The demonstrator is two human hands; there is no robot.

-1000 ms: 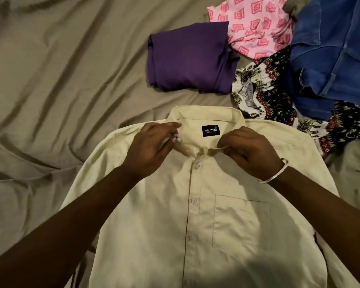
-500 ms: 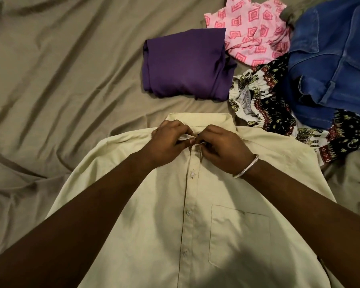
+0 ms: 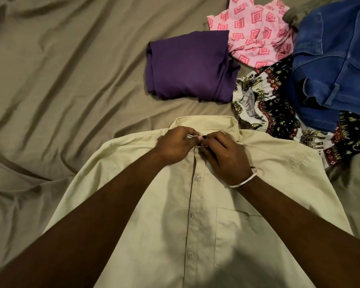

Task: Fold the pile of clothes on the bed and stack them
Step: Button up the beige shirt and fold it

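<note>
A pale yellow button-up shirt (image 3: 227, 204) lies front up on the bed, its collar pointing away from me and a chest pocket on the right. My left hand (image 3: 173, 145) and my right hand (image 3: 224, 154) meet at the collar opening. Each pinches one edge of the shirt's front at the top button. A silver bangle sits on my right wrist. A folded purple garment (image 3: 187, 63) lies just beyond the collar.
An unfolded heap lies at the right: a pink patterned cloth (image 3: 256, 30), a black-and-white printed garment (image 3: 279, 109) and blue denim (image 3: 333, 55). The wrinkled olive bedsheet (image 3: 60, 80) spreads out to the left.
My hands moved from apart on the open collar to together at its centre, closing the collar and covering the label. My view shifted, so the clothes sit lower in frame.
</note>
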